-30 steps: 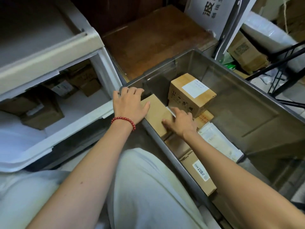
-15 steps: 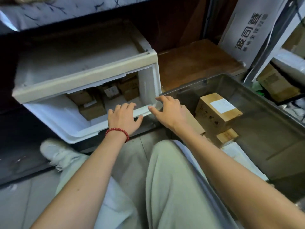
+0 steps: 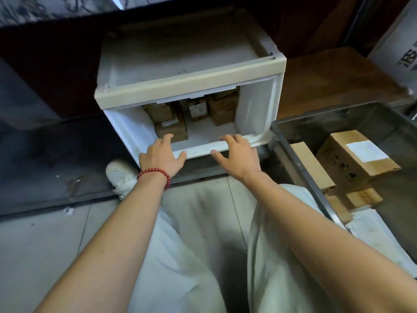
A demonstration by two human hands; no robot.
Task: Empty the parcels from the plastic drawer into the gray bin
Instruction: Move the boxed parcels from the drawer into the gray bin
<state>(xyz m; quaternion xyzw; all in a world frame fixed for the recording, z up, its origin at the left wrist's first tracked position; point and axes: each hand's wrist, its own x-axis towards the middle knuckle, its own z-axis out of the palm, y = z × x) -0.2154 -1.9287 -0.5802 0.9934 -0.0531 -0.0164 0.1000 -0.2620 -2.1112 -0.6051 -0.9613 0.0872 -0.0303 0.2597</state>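
Head view: both hands rest spread on the drawer's [image 3: 225, 146] front lip, left hand [image 3: 161, 155] and right hand [image 3: 239, 157] holding nothing. Parcels [image 3: 171, 124] sit just beyond the fingers, seemingly nearer the left; gray bin [image 3: 291, 143] lies right of the right hand.

The plastic drawer [image 3: 203, 147] is matt white, its frame duller cream. Parcels [image 3: 171, 126] inside are plain brown cardboard with paper labels. At three o'clock, the gray bin [image 3: 293, 154] looks like smooth, faintly glossy plastic. The bracelet [image 3: 155, 173] has shiny red beads; the trousers [image 3: 203, 233] are soft pale cloth.
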